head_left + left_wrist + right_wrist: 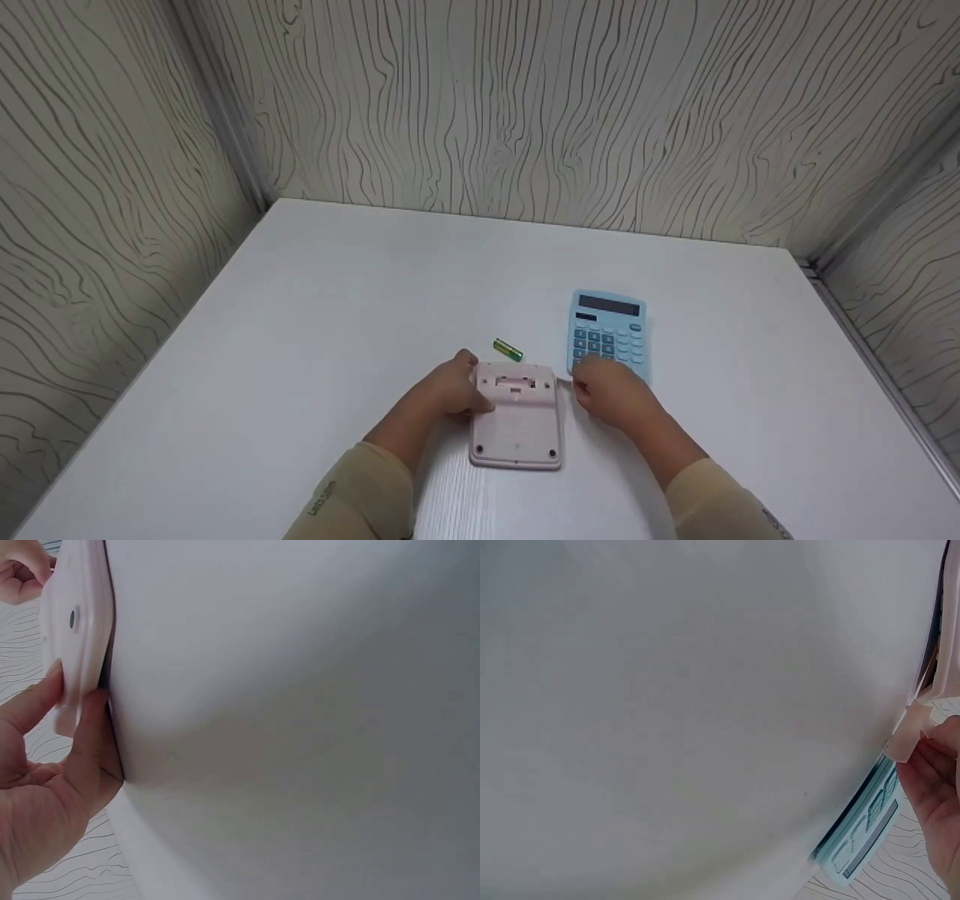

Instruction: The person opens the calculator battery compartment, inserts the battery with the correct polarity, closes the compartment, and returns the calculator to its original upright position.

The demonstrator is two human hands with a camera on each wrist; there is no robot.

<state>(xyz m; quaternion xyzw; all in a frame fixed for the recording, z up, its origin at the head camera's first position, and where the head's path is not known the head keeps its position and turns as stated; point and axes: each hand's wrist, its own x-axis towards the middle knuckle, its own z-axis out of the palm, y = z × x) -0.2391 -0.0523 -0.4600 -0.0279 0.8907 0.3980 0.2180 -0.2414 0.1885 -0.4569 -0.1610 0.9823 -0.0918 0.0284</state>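
Note:
A pale pink calculator lies back side up on the table, its battery compartment uncovered near the far end. My left hand grips its left edge, thumb on the back and fingers at the side. In the right wrist view, a small pink battery cover is pinched between the thumb and fingers of my right hand. That hand is just right of the calculator's far corner, by the near end of a blue calculator. Beyond the pink calculator lies a green and yellow battery.
The blue calculator lies face up on the white table, right of the pink one and partly hidden by my right hand. Wood-grain patterned panels stand along the back and both sides of the table.

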